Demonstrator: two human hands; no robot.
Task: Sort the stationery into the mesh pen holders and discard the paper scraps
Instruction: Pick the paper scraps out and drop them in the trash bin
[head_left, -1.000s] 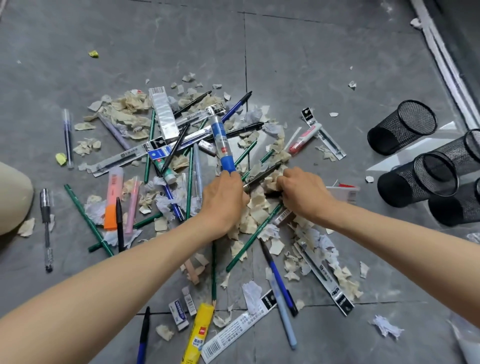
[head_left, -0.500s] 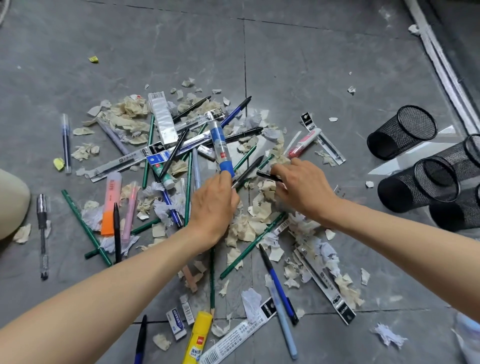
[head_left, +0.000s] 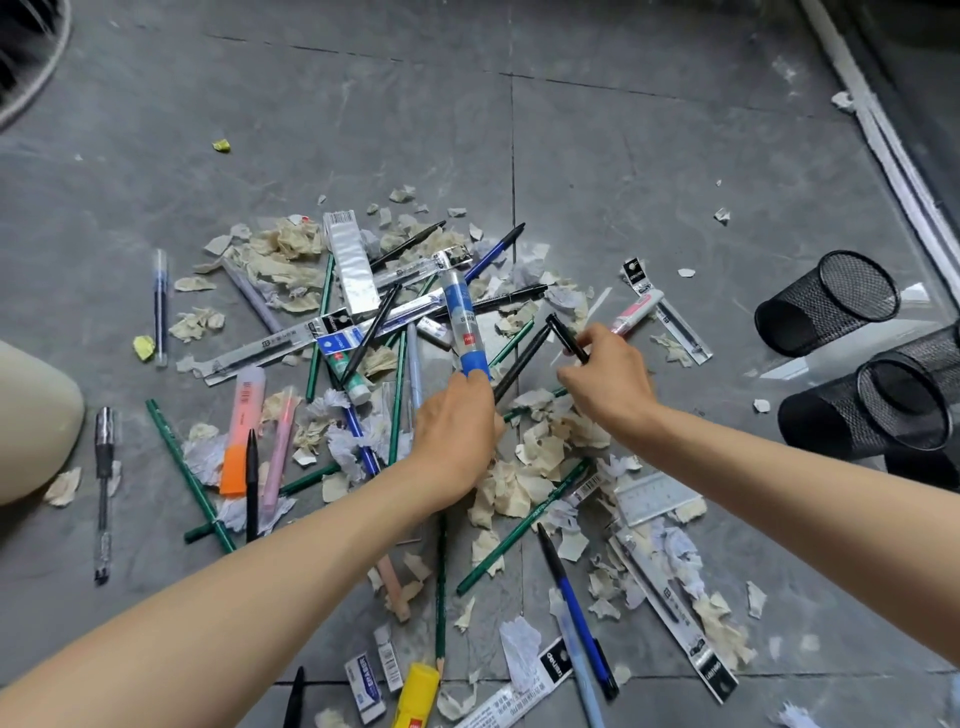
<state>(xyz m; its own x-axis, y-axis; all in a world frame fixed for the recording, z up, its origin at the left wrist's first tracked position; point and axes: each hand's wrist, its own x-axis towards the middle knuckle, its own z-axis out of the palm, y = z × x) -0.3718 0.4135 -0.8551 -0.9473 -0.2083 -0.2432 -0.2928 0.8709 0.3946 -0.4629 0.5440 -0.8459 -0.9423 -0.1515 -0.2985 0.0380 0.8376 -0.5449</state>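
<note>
The left hand (head_left: 457, 431) covers the lower end of the clear blue-capped plastic tube (head_left: 462, 317) it grips; the right hand (head_left: 608, 379) hides part of the slim black pen (head_left: 563, 335) it pinches; the picture's edges cut off the rightmost black mesh pen holder (head_left: 935, 343) and the yellow glue stick (head_left: 418, 693).

"deli" is read on the black-ended clear refill packet (head_left: 551, 666), lower centre; "ERASER", faintly, on the white-and-blue block eraser (head_left: 365, 685), lower centre-left.

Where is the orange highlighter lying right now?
In the head view, the orange highlighter lies on the floor left of centre, between a green pencil on its left and a black pen on its right.
</note>
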